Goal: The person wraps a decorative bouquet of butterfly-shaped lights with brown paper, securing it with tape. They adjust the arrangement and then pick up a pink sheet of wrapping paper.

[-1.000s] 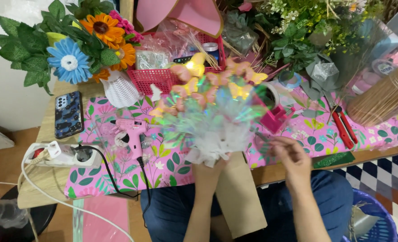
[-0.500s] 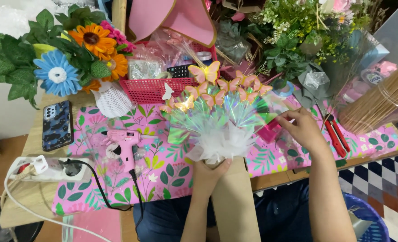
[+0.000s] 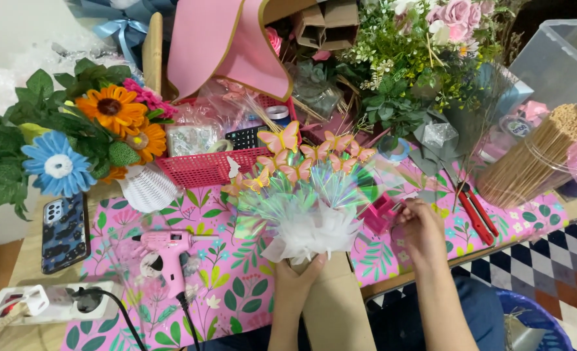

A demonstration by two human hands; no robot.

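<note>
**Head view: bouquet held upright over a crowded craft table**

Head camera looked straight down, and I saw my left hand (image 3: pixel 299 278) wrapped around the base of a small bouquet (image 3: pixel 308 195), fingers closed on the stem end just under a puff of white netting. The bouquet stood above the near edge of the table (image 3: pixel 22 276), over a pink floral cloth (image 3: pixel 236 286). Its top fanned out in shiny rainbow film, with orange and pink paper butterflies (image 3: pixel 282 140) poking up from it.

My right hand (image 3: pixel 420 227) sat well to the right of the bouquet, fingers curled together around something small beside a pink box (image 3: pixel 380 213); I could not tell what it pinched. Red-handled cutters (image 3: pixel 475 211) lay just beyond that hand on the cloth, and a bundle of wooden sticks (image 3: pixel 538 159) leaned at the far right.

To the left of the bouquet a pink glue gun (image 3: pixel 165 250) lay on the cloth, its black cord trailing toward me. Further left a phone (image 3: pixel 64 231) in a dark patterned case rested on bare wood, with a white power strip (image 3: pixel 48 302) near it. A red mesh basket (image 3: pixel 204 168) stood behind the bouquet. Artificial flowers (image 3: pixel 100 127), orange and blue among green leaves, filled the left side, and a leafy bunch with pink roses (image 3: pixel 431 45) filled the back right.
</note>
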